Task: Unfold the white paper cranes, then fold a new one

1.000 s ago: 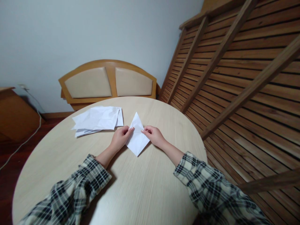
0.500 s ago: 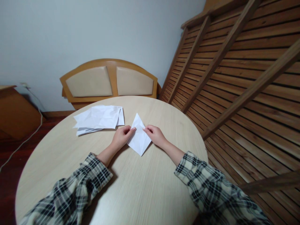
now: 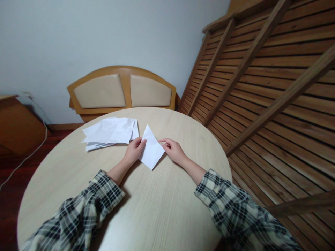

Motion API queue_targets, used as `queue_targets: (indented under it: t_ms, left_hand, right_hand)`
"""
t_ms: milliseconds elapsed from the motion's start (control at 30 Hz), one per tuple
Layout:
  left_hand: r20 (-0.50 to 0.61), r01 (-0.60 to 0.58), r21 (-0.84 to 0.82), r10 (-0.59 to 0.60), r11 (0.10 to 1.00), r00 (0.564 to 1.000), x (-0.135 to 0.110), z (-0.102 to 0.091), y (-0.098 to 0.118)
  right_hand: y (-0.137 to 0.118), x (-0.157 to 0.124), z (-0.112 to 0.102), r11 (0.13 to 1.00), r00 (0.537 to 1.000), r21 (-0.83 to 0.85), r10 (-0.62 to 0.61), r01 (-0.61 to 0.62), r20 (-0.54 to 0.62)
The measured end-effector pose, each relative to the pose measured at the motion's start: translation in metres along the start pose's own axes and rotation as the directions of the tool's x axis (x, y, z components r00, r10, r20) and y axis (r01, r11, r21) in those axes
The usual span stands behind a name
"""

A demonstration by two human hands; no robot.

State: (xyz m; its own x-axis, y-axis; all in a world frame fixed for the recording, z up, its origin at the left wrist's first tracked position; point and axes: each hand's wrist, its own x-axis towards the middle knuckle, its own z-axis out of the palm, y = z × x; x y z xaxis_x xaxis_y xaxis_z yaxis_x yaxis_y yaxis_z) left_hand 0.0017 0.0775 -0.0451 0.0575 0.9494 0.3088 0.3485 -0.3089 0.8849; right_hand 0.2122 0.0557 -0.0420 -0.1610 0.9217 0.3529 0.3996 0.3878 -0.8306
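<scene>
A sheet of white paper [image 3: 151, 151], folded into a kite shape with crease lines, is held just over the round table, its long point facing away from me. My left hand [image 3: 134, 150] pinches its left edge, thumb on top and fingers underneath. At the opposite edge is my right hand [image 3: 172, 150]; its thumb and forefinger are slightly apart, with the fingertips close to or touching the paper's rim. The remaining fingers of that hand are curled. Whatever lies beneath the folded paper is hidden.
A loose pile of creased white papers [image 3: 112, 130] lies on the round wooden table [image 3: 167, 209], left of my hands. Behind the table stands a padded headboard [image 3: 127, 89]. Wooden slats [image 3: 261, 87] lean along the right side. A white cable [image 3: 28, 157] runs down at left.
The folded paper has shifted left and slightly away together with my left hand. My right thumb has come off the paper's face, and that hand now sits at its edge.
</scene>
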Motion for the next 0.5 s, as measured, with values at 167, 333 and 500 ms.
queue_targets:
  t_ms: [167, 333, 500]
  left_hand:
    - [-0.057, 0.023, -0.031, -0.025, 0.999, 0.998, 0.001, -0.002, -0.001]
    - [0.01, 0.118, -0.264, -0.119, 0.957, 0.993, -0.002, -0.003, 0.007]
    - [0.187, 0.284, -0.56, -0.215, 0.778, 0.959, -0.006, 0.0, 0.017]
  right_hand:
    - [-0.006, -0.002, 0.0, 0.999, 1.0, 0.05, -0.001, 0.0, 0.021]
    - [-0.003, -0.003, 0.002, 0.998, 0.999, 0.04, -0.043, 0.042, 0.015]
    - [0.001, 0.0, 0.001, 0.999, 0.995, 0.047, -0.016, 0.02, -0.097]
